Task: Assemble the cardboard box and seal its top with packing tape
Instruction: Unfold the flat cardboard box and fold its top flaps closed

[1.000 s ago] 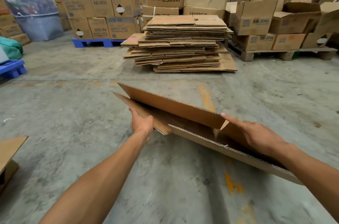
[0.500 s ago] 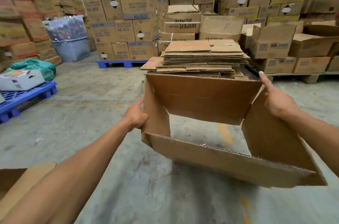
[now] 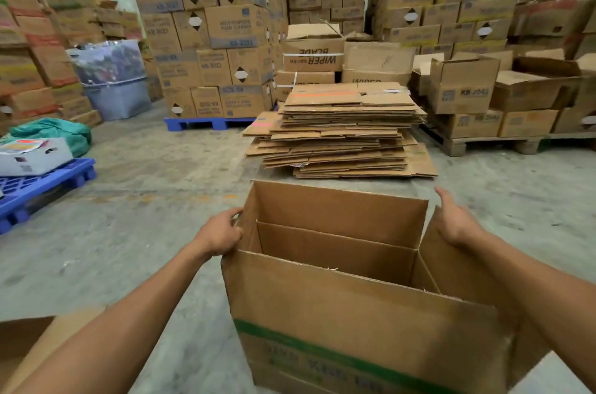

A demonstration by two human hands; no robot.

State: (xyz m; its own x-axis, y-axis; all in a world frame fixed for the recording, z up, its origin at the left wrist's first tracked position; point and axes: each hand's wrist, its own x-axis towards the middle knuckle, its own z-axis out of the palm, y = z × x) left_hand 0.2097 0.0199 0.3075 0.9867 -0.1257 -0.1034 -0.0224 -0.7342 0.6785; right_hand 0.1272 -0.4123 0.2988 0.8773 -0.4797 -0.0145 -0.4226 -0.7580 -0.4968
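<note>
I have the cardboard box (image 3: pixel 364 313) opened into a squared tube in front of me, held over the concrete floor (image 3: pixel 154 174), its printed near wall with the green stripe facing me. My left hand (image 3: pixel 219 234) is closed on the box's left flap — thumb on one side, fingers curled around the edge, a pinch on cardboard and nothing else. My right hand (image 3: pixel 454 219) is spread flat against the outside of the right flap, fingers extended, pressing rather than gripping; nothing is enclosed in it.

The step in hand, as I judge it, is forming the box: the walls stand square and the four upper flaps are up and splayed. I cannot see whether the flaps at the far end are folded — the inside shows only the far wall and a crease line, and the bottom is hidden from me.

The next move probably calls for closing one end: fold the short flaps in first, then the long ones over them so the seam meets down the middle, keeping the corners square while I do it. Then tape — and I see no tape roll anywhere in view, so I would have to find one. The stack of flattened cartons (image 3: pixel 342 132) sits on the floor just beyond the box.
</note>
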